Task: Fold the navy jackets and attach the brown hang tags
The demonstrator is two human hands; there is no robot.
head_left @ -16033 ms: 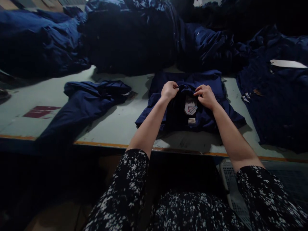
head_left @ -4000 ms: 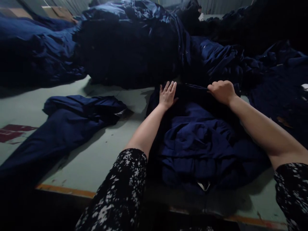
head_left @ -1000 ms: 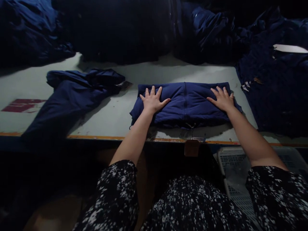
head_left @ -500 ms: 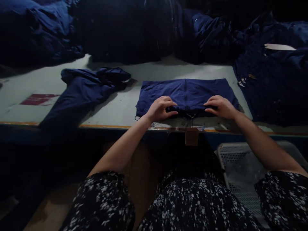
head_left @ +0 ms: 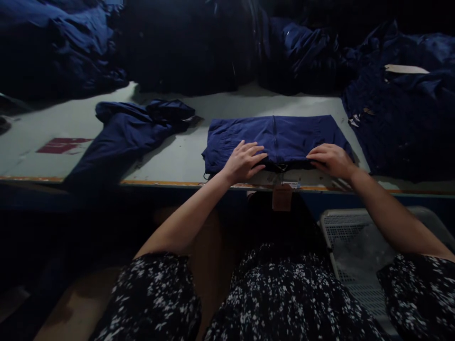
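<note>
A navy zip jacket [head_left: 295,132], folded into a flat rectangle, lies near the front edge of the table, its zipper running up the middle. From its near edge a brown hang tag [head_left: 282,197] dangles over the table edge on a cord. My left hand [head_left: 245,162] rests on the jacket's near left part, fingers spread and lying flat. At the near right edge my right hand [head_left: 330,160] pinches the fabric between thumb and fingers.
Another navy garment [head_left: 124,132] lies crumpled at left, hanging over the table edge. A navy pile [head_left: 408,128] stands at right, and dark bundles [head_left: 192,47] line the back. Below the table at right is a grey plastic basket [head_left: 346,216].
My left hand has loosened from the jacket's near edge and flattened onto the fabric. My right hand has shifted slightly right, its fingers closing on the edge.
</note>
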